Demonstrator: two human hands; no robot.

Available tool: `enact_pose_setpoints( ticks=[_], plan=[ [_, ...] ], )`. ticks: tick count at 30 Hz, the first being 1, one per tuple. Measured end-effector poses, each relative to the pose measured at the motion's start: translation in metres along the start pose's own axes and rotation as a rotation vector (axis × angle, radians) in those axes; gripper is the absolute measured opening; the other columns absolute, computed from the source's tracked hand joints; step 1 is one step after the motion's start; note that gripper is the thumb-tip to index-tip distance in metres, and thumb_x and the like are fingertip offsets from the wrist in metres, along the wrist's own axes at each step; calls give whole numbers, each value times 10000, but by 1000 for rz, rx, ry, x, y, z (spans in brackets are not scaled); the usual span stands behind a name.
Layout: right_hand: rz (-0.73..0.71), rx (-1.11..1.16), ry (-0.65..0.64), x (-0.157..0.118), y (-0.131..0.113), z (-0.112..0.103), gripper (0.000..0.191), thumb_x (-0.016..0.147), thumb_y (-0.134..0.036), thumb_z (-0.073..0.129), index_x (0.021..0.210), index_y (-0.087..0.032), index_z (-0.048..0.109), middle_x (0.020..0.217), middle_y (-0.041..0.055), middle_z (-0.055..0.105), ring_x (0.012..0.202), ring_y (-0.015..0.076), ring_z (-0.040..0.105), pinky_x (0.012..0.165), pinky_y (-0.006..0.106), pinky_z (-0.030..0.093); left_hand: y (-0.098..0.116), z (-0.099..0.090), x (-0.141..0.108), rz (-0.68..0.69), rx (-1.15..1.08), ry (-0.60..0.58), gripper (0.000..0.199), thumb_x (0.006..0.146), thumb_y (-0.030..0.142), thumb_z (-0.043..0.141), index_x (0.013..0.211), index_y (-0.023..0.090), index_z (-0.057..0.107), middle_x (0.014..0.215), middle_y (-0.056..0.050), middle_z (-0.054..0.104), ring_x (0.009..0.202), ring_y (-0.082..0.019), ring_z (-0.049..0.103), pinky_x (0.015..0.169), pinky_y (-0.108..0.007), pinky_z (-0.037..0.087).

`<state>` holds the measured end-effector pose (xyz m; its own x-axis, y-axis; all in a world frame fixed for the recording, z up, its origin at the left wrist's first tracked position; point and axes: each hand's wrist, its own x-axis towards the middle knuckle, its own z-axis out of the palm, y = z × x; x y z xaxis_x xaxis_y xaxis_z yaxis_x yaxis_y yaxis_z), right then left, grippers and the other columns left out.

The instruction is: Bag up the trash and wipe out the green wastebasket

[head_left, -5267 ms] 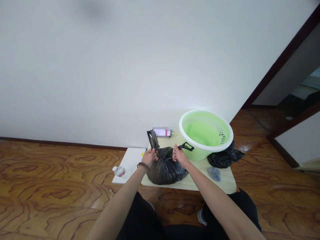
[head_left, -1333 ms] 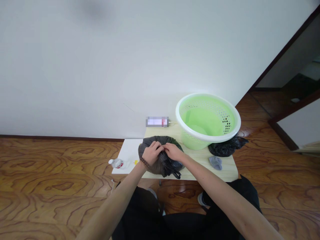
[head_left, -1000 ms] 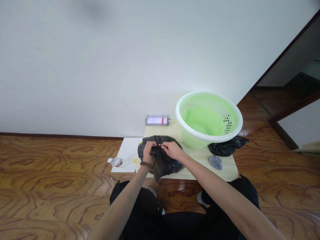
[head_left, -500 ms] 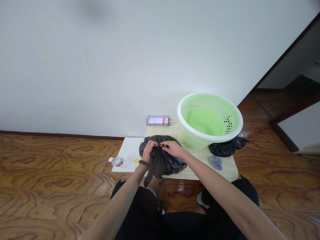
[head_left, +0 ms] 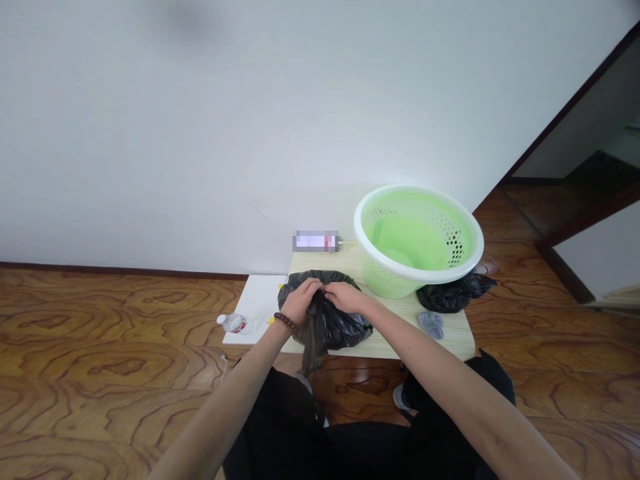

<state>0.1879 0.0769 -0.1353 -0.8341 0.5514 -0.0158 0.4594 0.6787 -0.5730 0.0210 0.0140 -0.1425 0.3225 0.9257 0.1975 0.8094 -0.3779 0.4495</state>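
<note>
A full black plastic bag point(head_left: 345, 325) rests on the light wooden table point(head_left: 385, 345), its top gathered into a bunch. My left hand point(head_left: 302, 300), with a beaded bracelet at the wrist, is closed on the gathered plastic from the left. From the right, my right hand point(head_left: 345, 295) pinches the same gathered part. The two sets of fingertips meet at the top of the bag, and the exact spot they grip is partly hidden. A loose strip of the bag hangs below my left hand, over the table's front edge.
A green basket with a white rim point(head_left: 420, 275) stands right of the bag. Beside it lie another black bag point(head_left: 447, 297) and grey socks point(head_left: 431, 325). At the left, a clear bottle point(head_left: 233, 323) lies on a white board point(head_left: 257, 300). A blurred box point(head_left: 316, 241) sits by the wall.
My left hand has turned and shifted slightly up and right, closer to my right hand. The hanging strip of the bag has swung to the right. My right hand has barely moved.
</note>
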Motion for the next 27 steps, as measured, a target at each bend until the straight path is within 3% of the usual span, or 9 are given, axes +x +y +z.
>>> enact_pose_setpoints(
  ticks=[7, 12, 14, 19, 23, 27],
  plan=[
    [39, -48, -30, -2, -1, 1, 271, 868, -218, 368, 999, -140, 592, 1039, 110, 617, 953, 199, 561, 830, 300, 382, -3, -4, 1, 94, 176, -93, 421, 764, 82, 392, 1167, 202, 418, 1198, -78, 486, 1105, -193, 432, 840, -321, 424],
    [26, -25, 15, -4, 2, 2, 292, 873, -223, 348, 1003, -129, 592, 1059, 118, 606, 952, 206, 564, 828, 311, 394, -5, -4, 0, 94, 156, -65, 419, 795, 108, 378, 1194, 228, 426, 1199, -73, 485, 1102, -186, 438, 842, -316, 422],
    [13, 63, 16, -6, 3, 0, 289, 872, -208, 353, 1052, -154, 572, 1025, 88, 622, 903, 181, 582, 802, 290, 411, -4, -4, 0, 50, 102, -25, 380, 797, 116, 376, 1150, 229, 462, 1172, -66, 485, 1077, -172, 451, 846, -297, 415],
    [84, 328, -89, -9, 5, -5, 296, 890, -269, 338, 1072, -176, 552, 674, 1, 627, 541, 102, 582, 587, 224, 459, -2, 1, -3, -30, -98, 92, 315, 778, 133, 404, 1056, 226, 519, 1074, -38, 508, 996, -147, 486, 850, -268, 399],
    [123, 441, -115, -7, 8, -4, 246, 869, -311, 393, 950, -167, 576, 658, -1, 612, 520, 92, 582, 492, 185, 456, -4, 1, -2, -52, -301, 141, 280, 765, 142, 423, 989, 207, 578, 1008, -45, 564, 958, -159, 514, 853, -293, 396],
    [108, 507, -138, -4, 11, -5, 191, 854, -285, 423, 893, -158, 559, 657, 6, 611, 517, 93, 591, 457, 166, 445, -2, -14, -3, -152, -626, 89, 237, 685, 161, 528, 885, 178, 653, 926, -64, 641, 893, -201, 563, 850, -340, 406]
  ],
)
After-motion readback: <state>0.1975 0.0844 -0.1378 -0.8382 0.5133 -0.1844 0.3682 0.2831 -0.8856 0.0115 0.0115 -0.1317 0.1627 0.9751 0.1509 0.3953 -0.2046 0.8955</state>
